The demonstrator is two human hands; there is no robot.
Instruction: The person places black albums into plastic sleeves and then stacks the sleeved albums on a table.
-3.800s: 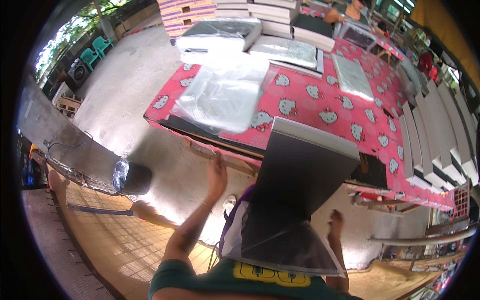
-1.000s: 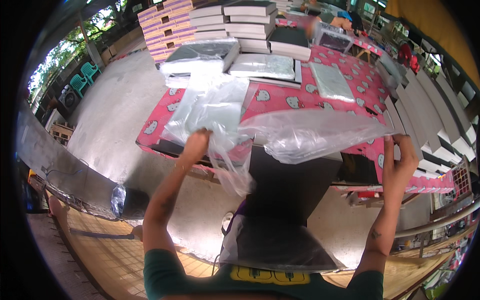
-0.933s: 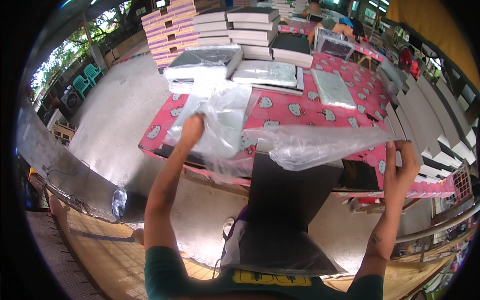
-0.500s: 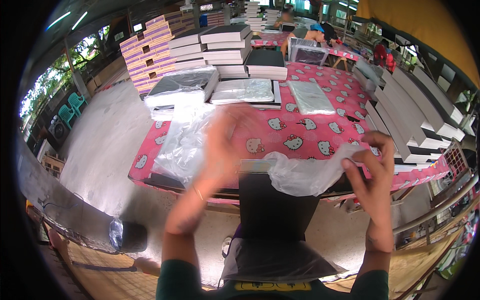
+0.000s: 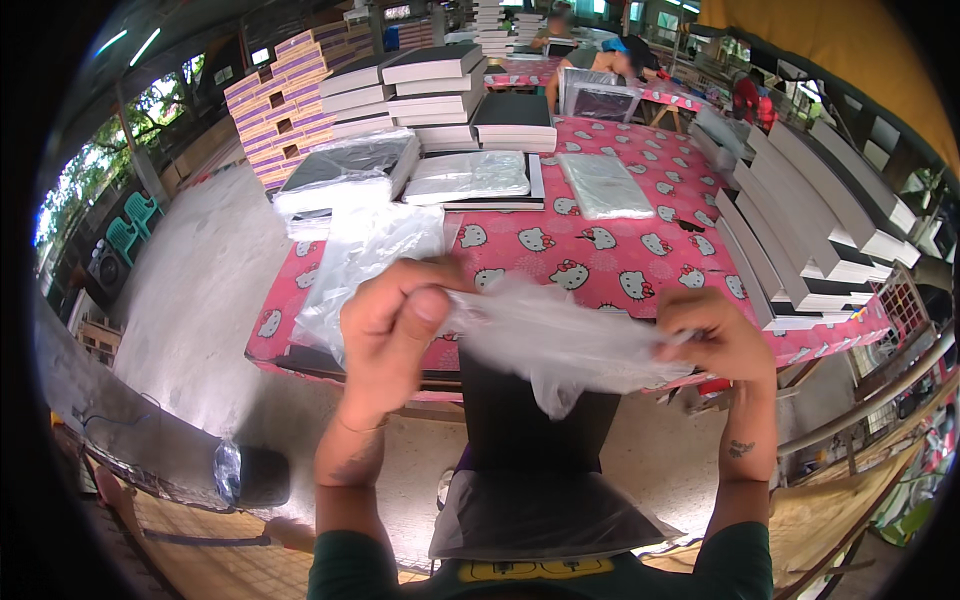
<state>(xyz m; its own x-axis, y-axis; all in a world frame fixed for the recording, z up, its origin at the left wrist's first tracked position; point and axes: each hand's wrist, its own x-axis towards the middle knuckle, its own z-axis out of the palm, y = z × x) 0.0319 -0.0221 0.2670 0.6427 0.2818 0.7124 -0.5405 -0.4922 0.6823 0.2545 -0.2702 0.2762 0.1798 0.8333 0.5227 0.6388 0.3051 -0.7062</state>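
Left hand (image 5: 392, 325) has joined the right hand (image 5: 715, 335), which alone held the clear plastic film (image 5: 570, 332) half a second ago; we now find the film stretched between them, over the upper end of the black block (image 5: 530, 415) and the near edge of the pink-covered surface (image 5: 680, 275). Left thumb and fingers pinch one end; right fingers curl closed on the other. Film is motion-blurred, so we cannot be sure whether its layers are parted. We judge it best to keep both pinches near the edges, tension light and even, clear of the block's corners.
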